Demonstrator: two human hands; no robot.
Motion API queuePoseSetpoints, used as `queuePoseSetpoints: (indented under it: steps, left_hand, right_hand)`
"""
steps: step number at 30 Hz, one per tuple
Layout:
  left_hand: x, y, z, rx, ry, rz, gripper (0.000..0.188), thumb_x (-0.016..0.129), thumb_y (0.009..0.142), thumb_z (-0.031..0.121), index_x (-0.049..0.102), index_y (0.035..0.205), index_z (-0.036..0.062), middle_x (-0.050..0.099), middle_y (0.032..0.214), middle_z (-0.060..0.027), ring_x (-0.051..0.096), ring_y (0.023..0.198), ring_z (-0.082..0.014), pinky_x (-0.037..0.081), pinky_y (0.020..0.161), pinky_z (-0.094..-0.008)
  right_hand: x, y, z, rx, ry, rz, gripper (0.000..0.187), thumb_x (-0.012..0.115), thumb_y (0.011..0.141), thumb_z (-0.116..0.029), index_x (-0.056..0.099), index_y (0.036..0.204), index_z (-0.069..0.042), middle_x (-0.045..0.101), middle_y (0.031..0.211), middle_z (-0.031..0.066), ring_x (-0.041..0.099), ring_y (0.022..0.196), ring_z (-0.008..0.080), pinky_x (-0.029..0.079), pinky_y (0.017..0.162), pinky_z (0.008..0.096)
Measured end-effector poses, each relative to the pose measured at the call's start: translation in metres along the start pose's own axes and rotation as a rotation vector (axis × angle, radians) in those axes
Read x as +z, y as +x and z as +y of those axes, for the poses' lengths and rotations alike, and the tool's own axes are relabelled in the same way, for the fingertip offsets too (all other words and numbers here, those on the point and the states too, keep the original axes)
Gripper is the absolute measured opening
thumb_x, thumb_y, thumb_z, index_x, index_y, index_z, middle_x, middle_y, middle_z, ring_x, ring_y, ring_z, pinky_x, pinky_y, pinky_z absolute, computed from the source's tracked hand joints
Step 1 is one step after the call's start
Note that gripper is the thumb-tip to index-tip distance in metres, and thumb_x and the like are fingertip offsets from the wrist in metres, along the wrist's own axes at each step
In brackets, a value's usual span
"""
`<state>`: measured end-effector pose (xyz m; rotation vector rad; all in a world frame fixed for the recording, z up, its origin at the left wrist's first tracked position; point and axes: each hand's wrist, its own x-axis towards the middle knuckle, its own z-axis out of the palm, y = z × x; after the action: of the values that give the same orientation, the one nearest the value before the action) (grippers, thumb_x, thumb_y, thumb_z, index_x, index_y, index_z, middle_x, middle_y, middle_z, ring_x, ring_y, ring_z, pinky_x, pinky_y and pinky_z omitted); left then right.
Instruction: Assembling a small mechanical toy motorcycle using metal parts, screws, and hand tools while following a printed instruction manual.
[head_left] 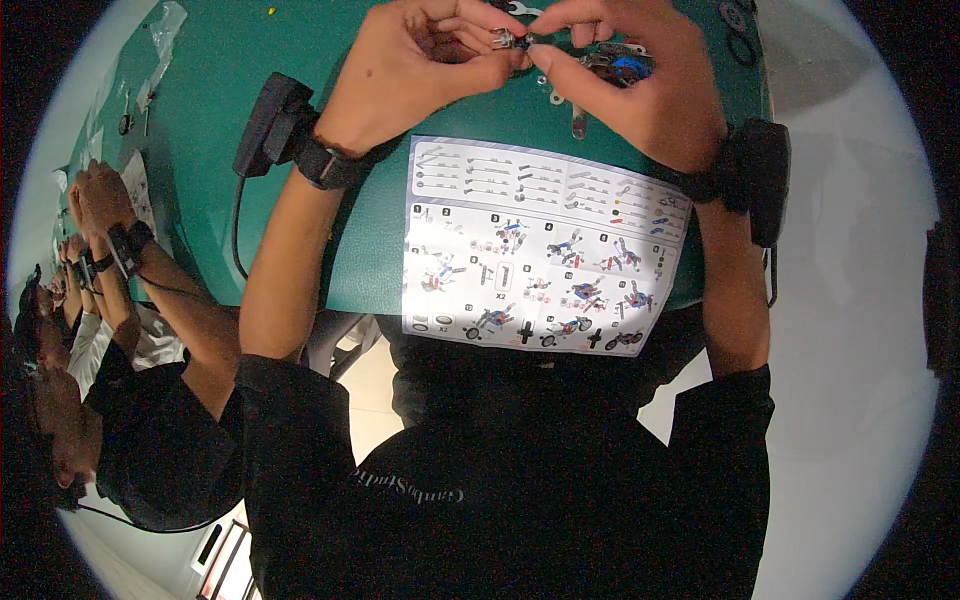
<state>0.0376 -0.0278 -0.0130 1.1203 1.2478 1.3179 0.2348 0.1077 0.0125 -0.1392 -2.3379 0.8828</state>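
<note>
Black wristbands [325, 163] match the black short-sleeved shirt [540, 520]

loose parts [579, 122] lie on the table [212, 165] beyond the sheet [560, 255], near the right hand [668, 105].

Small step numbers in dark squares run across the white instruction sheet [620, 283], and the tiny parts labels in its top box are beyond my reading. Pale lettering stands upside down on the black shirt [520, 540]

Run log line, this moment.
left hand: pinching small silver metal part | right hand: touching same part | white printed paper sheet: overhanging green tabletop
</note>
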Motion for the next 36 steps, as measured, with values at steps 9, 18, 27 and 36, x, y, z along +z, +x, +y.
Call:
queuePoseSetpoints:
  steps: [9, 18, 27, 36]
  left_hand:
    - [0.0002, 0.0015, -0.0018, -0.003, 0.019, 0.0, 0.023, 0.079, 0.087, 0.002, 0.069, 0.106, -0.0046, 0.075, 0.098, -0.0114, 0.071, 0.088, -0.0126, 0.059, 0.084, -0.0297]
    - [0.0001, -0.0001, -0.006, -0.009, 0.009, 0.013, 0.022, 0.079, 0.088, 0.001, 0.068, 0.106, -0.0032, 0.074, 0.1, -0.0088, 0.07, 0.091, -0.0123, 0.059, 0.085, -0.0291]
    - [0.0025, -0.0012, -0.0036, -0.005, 0.026, 0.027, 0.022, 0.08, 0.087, 0.001, 0.069, 0.106, -0.0025, 0.073, 0.098, -0.0075, 0.068, 0.085, -0.0097, 0.057, 0.081, -0.0264]
    - [-0.0005, -0.0005, -0.0071, 0.005, -0.013, -0.009, 0.022, 0.079, 0.087, 0.002, 0.069, 0.106, -0.002, 0.074, 0.099, -0.008, 0.069, 0.087, -0.0102, 0.058, 0.081, -0.0266]
  right_hand:
    - [0.0016, -0.0029, 0.0013, 0.01, -0.008, 0.027, 0.021, 0.082, 0.077, -0.007, 0.068, 0.094, -0.007, 0.056, 0.079, 0.0052, 0.053, 0.07, 0.0186, 0.041, 0.062, 0.0324]
    - [0.0028, -0.0062, 0.0037, 0.013, -0.071, 0.038, 0.016, 0.079, 0.08, -0.005, 0.068, 0.091, -0.007, 0.056, 0.078, 0.0047, 0.052, 0.07, 0.0183, 0.04, 0.062, 0.0325]
    - [0.0042, -0.003, -0.0012, -0.02, -0.026, 0.012, 0.019, 0.08, 0.078, -0.004, 0.067, 0.092, -0.005, 0.056, 0.078, 0.0054, 0.053, 0.07, 0.0193, 0.041, 0.062, 0.0334]
    - [0.0069, -0.0027, 0.0039, -0.187, -0.056, 0.098, 0.02, 0.082, 0.079, -0.005, 0.066, 0.092, -0.007, 0.058, 0.079, 0.0046, 0.053, 0.071, 0.019, 0.04, 0.067, 0.0346]
